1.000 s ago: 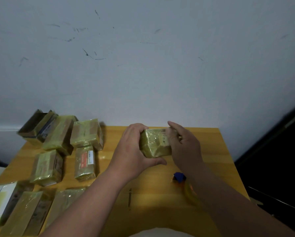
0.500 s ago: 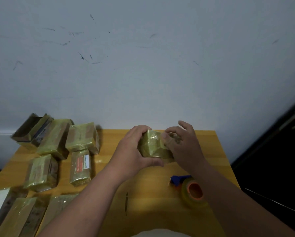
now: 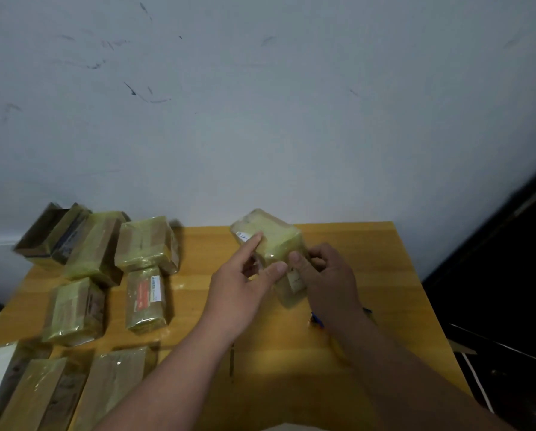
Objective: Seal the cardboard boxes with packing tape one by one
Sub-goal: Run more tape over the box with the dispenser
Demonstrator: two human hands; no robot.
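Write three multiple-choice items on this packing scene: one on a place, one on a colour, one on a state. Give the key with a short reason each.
1. Where do the other wrapped boxes lie?
A. on the table's left part
B. on the floor
C. along the table's right edge

2. What colour is the table?
A. white
B. yellow-orange wood
C. black

3. How is the box in the middle held?
A. flat on the table, untouched
B. by the left hand alone
C. between the left hand and the right hand

Key: A, they cluster left of the arms; B, its bare top shows that; C, fingers of both hands touch it.
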